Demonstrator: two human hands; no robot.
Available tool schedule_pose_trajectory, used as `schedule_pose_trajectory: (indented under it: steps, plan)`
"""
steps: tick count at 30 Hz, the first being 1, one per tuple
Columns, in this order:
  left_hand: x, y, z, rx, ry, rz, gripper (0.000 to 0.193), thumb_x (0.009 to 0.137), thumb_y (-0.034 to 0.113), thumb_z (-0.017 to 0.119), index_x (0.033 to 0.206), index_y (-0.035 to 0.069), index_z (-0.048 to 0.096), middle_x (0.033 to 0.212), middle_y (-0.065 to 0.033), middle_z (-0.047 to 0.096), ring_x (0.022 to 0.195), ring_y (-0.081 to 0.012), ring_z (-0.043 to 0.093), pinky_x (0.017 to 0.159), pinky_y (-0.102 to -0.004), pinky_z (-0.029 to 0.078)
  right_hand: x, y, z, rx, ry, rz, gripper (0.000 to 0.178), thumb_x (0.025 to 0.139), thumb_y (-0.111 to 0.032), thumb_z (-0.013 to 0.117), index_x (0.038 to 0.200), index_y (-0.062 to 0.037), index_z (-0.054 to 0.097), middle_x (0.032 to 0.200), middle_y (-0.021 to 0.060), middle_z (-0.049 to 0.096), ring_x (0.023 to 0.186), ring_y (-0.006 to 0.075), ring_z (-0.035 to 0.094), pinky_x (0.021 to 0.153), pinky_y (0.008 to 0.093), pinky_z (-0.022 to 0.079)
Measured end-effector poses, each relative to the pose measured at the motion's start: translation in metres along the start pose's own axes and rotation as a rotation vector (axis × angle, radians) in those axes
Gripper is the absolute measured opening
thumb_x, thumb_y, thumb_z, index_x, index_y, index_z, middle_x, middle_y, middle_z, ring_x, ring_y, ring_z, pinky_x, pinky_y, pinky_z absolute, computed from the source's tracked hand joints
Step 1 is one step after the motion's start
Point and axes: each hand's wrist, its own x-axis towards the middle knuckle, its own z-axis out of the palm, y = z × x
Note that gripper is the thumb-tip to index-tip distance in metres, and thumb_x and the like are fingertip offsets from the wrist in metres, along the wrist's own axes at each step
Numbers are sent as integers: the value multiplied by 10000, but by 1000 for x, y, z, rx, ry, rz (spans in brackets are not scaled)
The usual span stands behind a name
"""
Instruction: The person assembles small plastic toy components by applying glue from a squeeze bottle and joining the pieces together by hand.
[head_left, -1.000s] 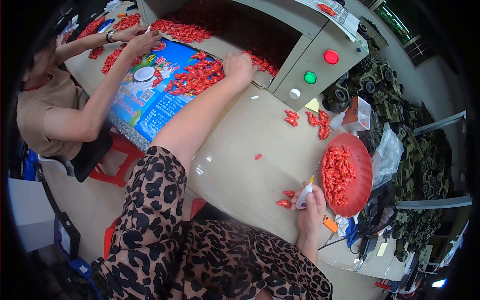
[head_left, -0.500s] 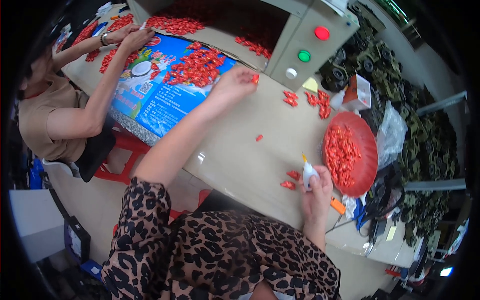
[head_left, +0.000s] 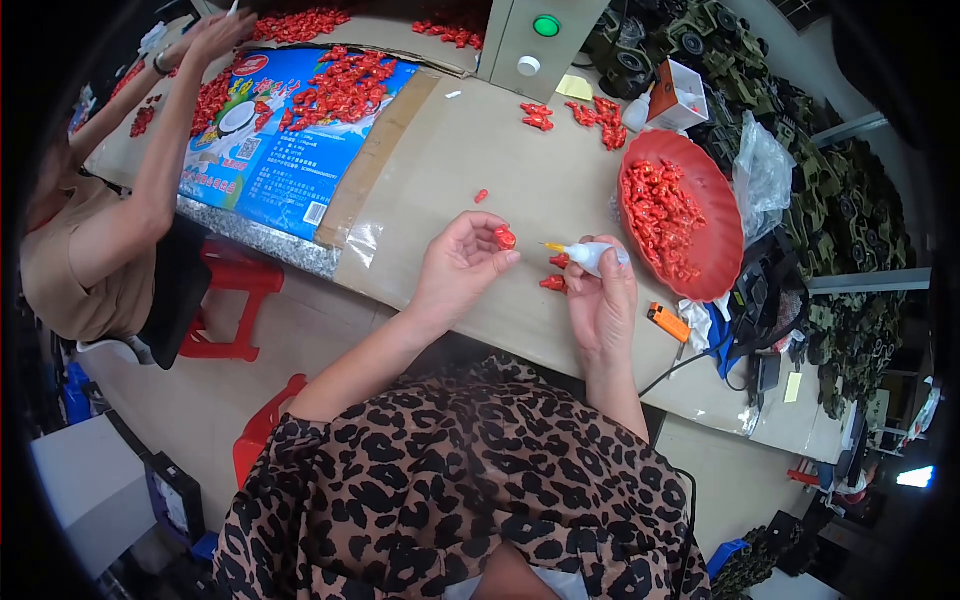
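A small red plastic piece (head_left: pixel 505 238) is pinched between the thumb and fingers of my left hand (head_left: pixel 462 262). My right hand (head_left: pixel 604 305) grips a white glue bottle (head_left: pixel 590 257), tipped sideways so that its yellow nozzle points left at the red piece, a short gap apart. Behind the bottle, a few more red pieces (head_left: pixel 553 283) lie on the table, partly hidden by it. A single red piece (head_left: pixel 481 196) rests farther off, beyond my left hand. To the right of my right hand stands a red scalloped bowl (head_left: pixel 712 235) filled with small red pieces.
Flattened blue printed cardboard (head_left: pixel 290 190) bears a heap of red pieces (head_left: pixel 345 92) at left, where a co-worker's hands (head_left: pixel 215 38) work. A machine panel with a green button (head_left: pixel 546 26) stands at the back. An orange lighter (head_left: pixel 668 322) lies near the bowl; green toy vehicles (head_left: pixel 880 240) pile up beyond.
My left hand has come back from beside the cardboard heap with the red piece. My right hand has tilted the glue bottle from upright to pointing left. The view has shifted.
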Motion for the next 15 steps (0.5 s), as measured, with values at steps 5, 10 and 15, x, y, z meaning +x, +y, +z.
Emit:
schedule_pose_trajectory:
  steps: [5,10,15]
  plan:
    - [-2,-13,-1,53,57,61,252,728,-39,597,938,2,463,848,-31,508,774,-69,499,703,-195,436,-1,11,-8,-212,-54,-146,221,812,-159,543,964,-24,457,867,85,495,655,132,461,561,229,381]
    - [-5,-11,-2,89,116,99,239,723,-38,602,918,2,470,844,-35,513,756,-77,511,689,-197,438,-4,19,-4,-276,-18,-110,236,795,-139,564,958,-18,443,859,85,493,627,134,475,566,240,397]
    - [-8,-20,8,165,35,121,225,728,-53,591,913,2,475,848,-31,514,801,-72,508,735,-200,433,-10,10,-3,-236,0,-147,240,766,-74,580,951,-5,444,795,68,510,604,117,484,571,268,460]
